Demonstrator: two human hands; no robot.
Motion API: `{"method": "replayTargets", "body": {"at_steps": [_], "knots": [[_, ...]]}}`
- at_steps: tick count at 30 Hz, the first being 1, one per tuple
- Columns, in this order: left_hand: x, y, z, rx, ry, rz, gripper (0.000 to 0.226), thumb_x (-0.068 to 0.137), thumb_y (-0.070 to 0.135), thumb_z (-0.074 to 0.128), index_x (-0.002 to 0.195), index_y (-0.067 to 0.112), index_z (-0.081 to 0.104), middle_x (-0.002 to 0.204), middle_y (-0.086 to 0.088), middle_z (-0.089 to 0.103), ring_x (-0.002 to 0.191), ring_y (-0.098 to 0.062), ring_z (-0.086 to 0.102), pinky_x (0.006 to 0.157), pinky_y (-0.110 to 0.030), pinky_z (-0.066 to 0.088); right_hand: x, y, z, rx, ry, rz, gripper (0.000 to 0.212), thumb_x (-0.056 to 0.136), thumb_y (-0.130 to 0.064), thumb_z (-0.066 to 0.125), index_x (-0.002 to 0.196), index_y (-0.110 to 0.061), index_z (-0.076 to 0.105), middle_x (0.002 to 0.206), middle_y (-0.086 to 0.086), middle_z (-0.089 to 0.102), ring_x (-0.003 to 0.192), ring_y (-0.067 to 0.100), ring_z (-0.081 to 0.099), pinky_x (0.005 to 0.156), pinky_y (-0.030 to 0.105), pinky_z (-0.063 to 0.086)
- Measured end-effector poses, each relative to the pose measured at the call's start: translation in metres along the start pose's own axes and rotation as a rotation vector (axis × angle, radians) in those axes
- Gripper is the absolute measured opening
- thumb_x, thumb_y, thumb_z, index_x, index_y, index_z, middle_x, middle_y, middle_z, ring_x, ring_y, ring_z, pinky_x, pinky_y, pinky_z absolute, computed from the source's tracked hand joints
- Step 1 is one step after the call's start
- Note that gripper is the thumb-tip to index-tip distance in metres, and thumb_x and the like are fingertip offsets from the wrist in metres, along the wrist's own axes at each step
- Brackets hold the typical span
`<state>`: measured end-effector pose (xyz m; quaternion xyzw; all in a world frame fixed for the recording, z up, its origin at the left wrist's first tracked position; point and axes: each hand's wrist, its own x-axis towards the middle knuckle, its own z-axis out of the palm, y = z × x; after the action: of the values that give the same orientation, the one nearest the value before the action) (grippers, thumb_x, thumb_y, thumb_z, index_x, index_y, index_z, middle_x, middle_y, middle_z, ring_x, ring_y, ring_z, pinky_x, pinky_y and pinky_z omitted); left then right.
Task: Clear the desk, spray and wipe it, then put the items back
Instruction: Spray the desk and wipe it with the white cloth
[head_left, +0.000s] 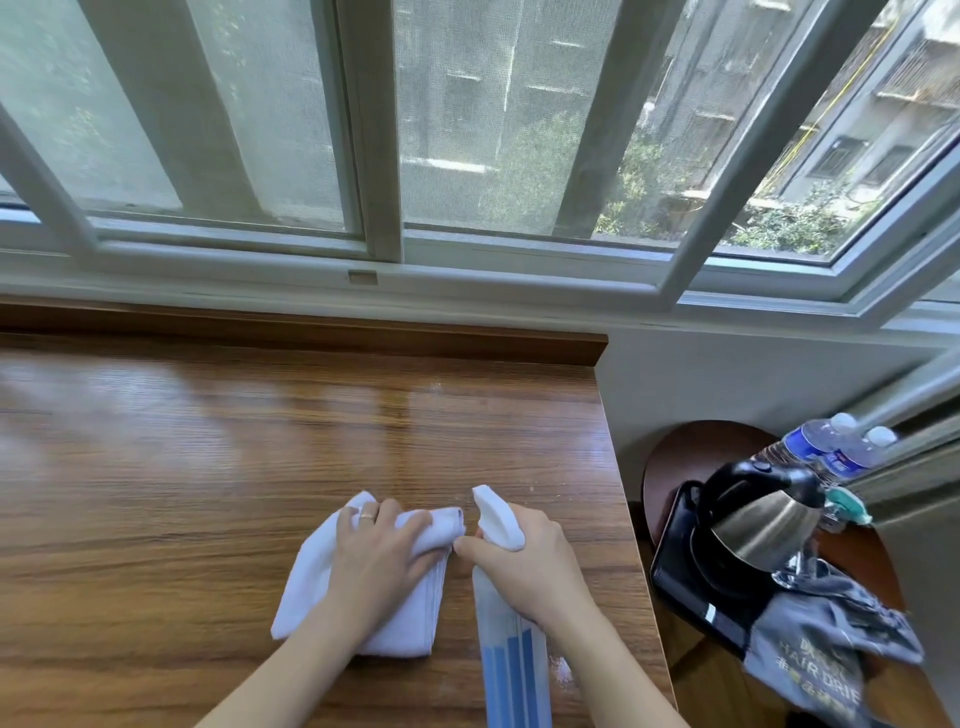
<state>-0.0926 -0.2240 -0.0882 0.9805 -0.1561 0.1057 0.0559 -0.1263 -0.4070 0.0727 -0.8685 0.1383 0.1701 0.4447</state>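
- The right hand (524, 561) is wrapped round the neck of one spray bottle (511, 649), a finger near the trigger, the white nozzle aimed away from the person; the bottle sits just right of the cloth.
- The left hand (382, 551) lies on top of one folded white cloth (317, 582), its fingers bent over the far bunched end, pressing it to the desk (208, 467). The cloth lies on the near right part of the wooden top.
- Past the cloth the desk carries nothing else that I can see, so clearing looks done. Spraying seems under way, with faint specks beyond and right of the cloth. Most of the wiping and the putting back look still to come.
- Right of the cloth, off the desk, a round side table (691, 447) holds one kettle (753, 514), one dark tray (675, 561), one grey hair-dryer bag (826, 649) and two water bottles (810, 441).
- Farthest beyond the cloth, the window (374, 156).
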Motion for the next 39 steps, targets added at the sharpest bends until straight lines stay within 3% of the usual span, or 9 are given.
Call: {"method": "replayTargets", "body": {"at_steps": [11,20,23,28,33,39], "knots": [[0.031,-0.006,-0.002,0.013,0.013,0.003,0.044,0.079,0.066,0.044,0.094,0.032,0.068,0.083,-0.001,0.057,0.076,-0.03,0.06,0.076,-0.046,0.038,0.013,0.001,-0.009,0.0,-0.013,-0.005,0.029,0.075,-0.043,0.072,0.066,-0.025,0.052,0.065,-0.01,0.057,0.06,0.004,0.048,0.058,0.022,0.037],[0.096,-0.003,-0.01,0.044,-0.092,-0.157,0.054,0.078,0.062,0.036,0.093,0.025,0.072,0.083,-0.009,0.062,0.076,-0.033,0.063,0.07,-0.048,0.044,0.02,0.002,-0.024,-0.017,0.002,-0.028,0.039,0.074,-0.043,0.071,0.081,-0.008,0.056,0.068,-0.006,0.053,0.063,0.01,0.047,0.06,0.028,0.038],[0.091,0.0,-0.009,0.048,-0.086,-0.17,0.051,0.077,0.063,0.039,0.089,0.026,0.071,0.079,-0.007,0.06,0.07,-0.031,0.062,0.069,-0.046,0.044,0.025,0.002,-0.029,-0.027,-0.018,-0.046,0.037,0.074,-0.043,0.071,0.076,-0.011,0.054,0.067,-0.007,0.052,0.062,0.009,0.045,0.06,0.027,0.037],[0.056,0.002,0.004,0.013,-0.049,-0.061,0.04,0.076,0.066,0.047,0.088,0.034,0.067,0.079,0.001,0.055,0.072,-0.029,0.059,0.074,-0.044,0.038,0.039,0.0,-0.035,-0.032,-0.083,-0.081,0.03,0.076,-0.041,0.069,0.056,-0.035,0.048,0.054,-0.015,0.049,0.053,0.004,0.041,0.054,0.021,0.032],[0.041,0.005,0.002,0.02,-0.052,-0.052,0.039,0.076,0.069,0.051,0.089,0.036,0.067,0.08,0.003,0.056,0.073,-0.025,0.059,0.078,-0.043,0.035,0.051,-0.005,-0.035,-0.02,-0.088,-0.084,0.03,0.072,-0.041,0.069,0.063,-0.023,0.047,0.06,-0.011,0.049,0.058,0.008,0.043,0.055,0.025,0.034],[0.043,0.006,-0.006,0.006,-0.075,-0.046,0.038,0.077,0.067,0.051,0.09,0.036,0.068,0.081,0.003,0.057,0.073,-0.024,0.058,0.077,-0.043,0.039,0.061,-0.017,-0.033,-0.012,-0.071,-0.057,0.029,0.07,-0.043,0.069,0.065,-0.023,0.048,0.062,-0.008,0.046,0.059,0.011,0.041,0.057,0.029,0.034]]}}
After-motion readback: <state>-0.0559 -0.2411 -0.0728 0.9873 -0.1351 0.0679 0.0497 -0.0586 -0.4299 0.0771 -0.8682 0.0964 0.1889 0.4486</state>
